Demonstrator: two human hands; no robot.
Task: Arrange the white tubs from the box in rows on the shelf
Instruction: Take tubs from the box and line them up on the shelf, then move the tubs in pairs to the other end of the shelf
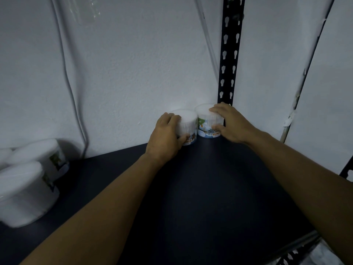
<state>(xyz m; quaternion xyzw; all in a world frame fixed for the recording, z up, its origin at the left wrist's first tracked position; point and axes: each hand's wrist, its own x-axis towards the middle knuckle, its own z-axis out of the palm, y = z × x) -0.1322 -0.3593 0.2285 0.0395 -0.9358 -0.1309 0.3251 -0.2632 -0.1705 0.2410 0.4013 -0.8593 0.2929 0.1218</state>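
Two white tubs with picture labels stand side by side at the back right corner of the dark shelf [200,188], against the wall. My left hand [166,136] wraps around the left tub [188,121]. My right hand [227,123] grips the right tub [205,121], fingers over its lid and thumb on its side. The two tubs touch each other. At the left end of the shelf stand more white tubs: one at the front [24,194], one behind it [40,155], and a third partly cut off by the frame edge.
A black slotted shelf upright [228,60] rises just behind the right tub. A white wall [124,73] with a thin cable [65,69] backs the shelf. The shelf's front right edge [298,245] has something white below it.
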